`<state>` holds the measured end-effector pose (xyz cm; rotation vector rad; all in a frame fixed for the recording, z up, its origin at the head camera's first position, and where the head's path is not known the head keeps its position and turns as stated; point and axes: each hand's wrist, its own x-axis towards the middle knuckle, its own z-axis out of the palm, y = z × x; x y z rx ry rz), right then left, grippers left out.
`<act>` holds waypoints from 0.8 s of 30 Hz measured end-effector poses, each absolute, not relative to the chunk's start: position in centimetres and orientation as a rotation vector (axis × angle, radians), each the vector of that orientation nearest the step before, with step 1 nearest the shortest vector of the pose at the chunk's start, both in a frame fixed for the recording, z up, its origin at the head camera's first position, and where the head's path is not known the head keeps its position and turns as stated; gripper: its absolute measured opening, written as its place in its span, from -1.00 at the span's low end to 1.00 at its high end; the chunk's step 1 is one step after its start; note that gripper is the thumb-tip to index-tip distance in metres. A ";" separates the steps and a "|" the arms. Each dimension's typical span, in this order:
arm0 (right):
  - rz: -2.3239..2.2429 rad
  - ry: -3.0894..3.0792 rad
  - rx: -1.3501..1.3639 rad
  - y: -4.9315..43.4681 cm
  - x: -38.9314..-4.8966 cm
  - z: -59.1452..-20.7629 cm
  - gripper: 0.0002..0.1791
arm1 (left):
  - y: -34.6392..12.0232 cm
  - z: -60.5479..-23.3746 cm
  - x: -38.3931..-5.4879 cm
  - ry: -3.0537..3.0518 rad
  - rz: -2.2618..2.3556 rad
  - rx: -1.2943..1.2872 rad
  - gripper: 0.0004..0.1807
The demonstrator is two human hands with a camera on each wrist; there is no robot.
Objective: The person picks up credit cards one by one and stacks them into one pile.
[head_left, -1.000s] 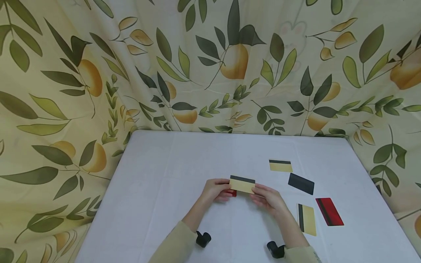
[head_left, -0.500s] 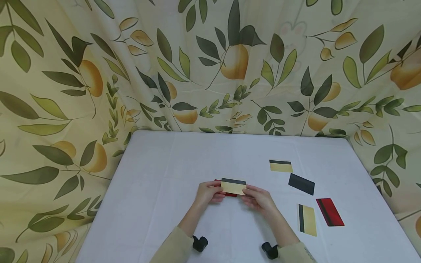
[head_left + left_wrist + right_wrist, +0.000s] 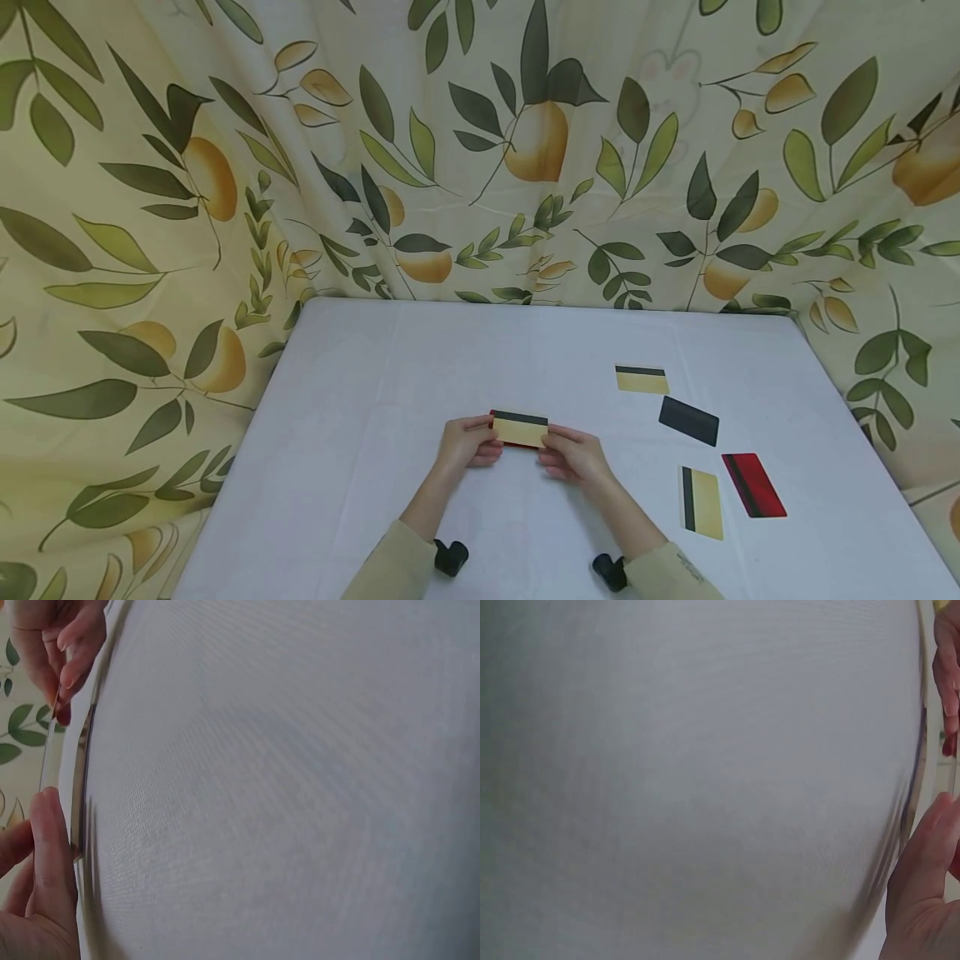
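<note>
A gold card with a dark stripe (image 3: 521,430) is held above the table between both hands, lying over a red card whose edge (image 3: 517,446) peeks out below and at the upper left. My left hand (image 3: 467,442) pinches the cards at their left end. At the right end, my right hand (image 3: 576,454) pinches them between thumb and fingers. Seen from the left wrist, the cards (image 3: 46,754) appear nearly edge-on between the left fingers and the other hand (image 3: 64,649). In the right wrist view, the right hand (image 3: 922,877) is at the right edge, with most of the cards out of frame.
On the white table (image 3: 360,375), to the right, lie a gold striped card (image 3: 642,380), a black card (image 3: 689,421), a red striped card (image 3: 754,485) and another gold striped card (image 3: 702,502). A leaf-and-fruit patterned curtain (image 3: 480,208) hangs behind.
Both hands have shifted left. The gold card has slid over the red card in the left hand, so the two now nearly line up. The cards on the table have stayed put.
</note>
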<state>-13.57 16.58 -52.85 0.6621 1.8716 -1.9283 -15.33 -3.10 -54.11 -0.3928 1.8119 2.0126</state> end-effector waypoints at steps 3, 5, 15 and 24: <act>-1.928 1.878 0.658 16.3 -13.6 -52.9 -0.51 | -3.2 -54.2 -15.3 1.823 2.000 -0.385 -0.60; -1.925 1.882 0.659 16.2 -13.7 -52.9 -0.51 | -3.3 -54.2 -15.3 1.836 1.992 -0.379 -0.60; -1.866 1.969 0.663 15.6 -14.0 -53.5 -0.52 | -3.3 -54.5 -15.5 1.917 1.961 -0.378 -0.60; -1.848 2.023 0.640 15.5 -14.2 -53.8 -0.52 | -3.0 -54.7 -15.9 1.964 1.937 -0.387 -0.62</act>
